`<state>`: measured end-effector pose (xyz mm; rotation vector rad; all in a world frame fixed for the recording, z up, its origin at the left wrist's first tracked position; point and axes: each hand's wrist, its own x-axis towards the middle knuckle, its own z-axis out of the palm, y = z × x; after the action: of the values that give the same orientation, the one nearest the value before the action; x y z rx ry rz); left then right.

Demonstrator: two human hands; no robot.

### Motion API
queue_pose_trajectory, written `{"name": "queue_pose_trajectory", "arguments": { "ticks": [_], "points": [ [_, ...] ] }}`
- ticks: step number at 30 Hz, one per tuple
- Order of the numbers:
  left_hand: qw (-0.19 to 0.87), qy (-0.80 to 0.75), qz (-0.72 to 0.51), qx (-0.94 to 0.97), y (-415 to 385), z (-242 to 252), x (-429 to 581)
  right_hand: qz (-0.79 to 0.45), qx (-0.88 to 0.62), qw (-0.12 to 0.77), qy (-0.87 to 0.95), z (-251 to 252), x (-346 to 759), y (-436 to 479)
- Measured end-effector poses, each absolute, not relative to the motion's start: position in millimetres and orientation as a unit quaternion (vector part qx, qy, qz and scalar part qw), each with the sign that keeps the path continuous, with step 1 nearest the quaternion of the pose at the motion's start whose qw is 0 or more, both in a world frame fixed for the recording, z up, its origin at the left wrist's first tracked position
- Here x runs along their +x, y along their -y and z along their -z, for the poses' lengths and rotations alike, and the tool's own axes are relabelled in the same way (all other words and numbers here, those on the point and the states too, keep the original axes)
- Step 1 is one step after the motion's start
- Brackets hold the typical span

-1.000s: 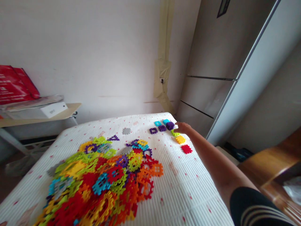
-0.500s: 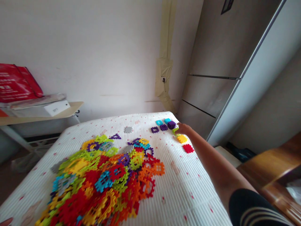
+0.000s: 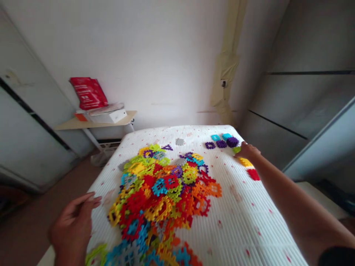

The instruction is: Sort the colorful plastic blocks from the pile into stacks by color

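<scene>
My right hand (image 3: pixel 249 150) reaches to the far right of the table, fingers closed on a lime-green notched building piece (image 3: pixel 236 149) that the hand partly hides. Just left of it are a dark purple stack (image 3: pixel 232 142) and two more purple groups, with turquoise pieces (image 3: pixel 226 136) behind. On the near side of the hand lie yellow pieces (image 3: pixel 245 162) and red pieces (image 3: pixel 253 174). My left hand (image 3: pixel 73 223) hovers by the table's left edge, fingers loosely bent and apart, with nothing visible in them. Beside it spreads a big heap of mixed coloured pieces (image 3: pixel 162 186).
The pieces lie on a white ribbed cloth (image 3: pixel 233 221) with red specks. A grey piece (image 3: pixel 180 142) and a purple triangle (image 3: pixel 167 147) lie apart at the back. A side table (image 3: pixel 65 125) holds a red bag (image 3: pixel 88 93) and boxes. Grey cabinets (image 3: pixel 299 92) stand right.
The view has swung left and down, showing more of the near heap. My left hand has come well into view at the lower left. My right hand remains at the lime-green piece.
</scene>
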<state>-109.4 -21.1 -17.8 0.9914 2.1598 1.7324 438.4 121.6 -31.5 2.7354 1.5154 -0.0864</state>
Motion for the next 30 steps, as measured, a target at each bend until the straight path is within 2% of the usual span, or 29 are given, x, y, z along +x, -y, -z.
{"name": "queue_pose_trajectory", "arguments": {
  "ticks": [8,22,27,30],
  "points": [
    [0.138,-0.692,-0.614,0.354,14.8,35.8,-121.7,0.027,0.862,0.027,-0.505,35.5,447.9,-128.8],
    [0.151,-0.678,-0.595,0.405,10.6,44.5,-114.0,0.041,0.887,0.003,-0.46,22.3,432.8,-123.8],
    [0.136,-0.679,-0.623,0.363,14.4,35.3,-118.7,-0.072,0.851,-0.033,-0.52,12.4,427.0,-99.0],
    [0.105,-0.716,-0.596,0.347,24.3,27.1,-125.3,-0.135,0.744,-0.116,-0.644,13.9,405.7,-66.6]
  ]
}}
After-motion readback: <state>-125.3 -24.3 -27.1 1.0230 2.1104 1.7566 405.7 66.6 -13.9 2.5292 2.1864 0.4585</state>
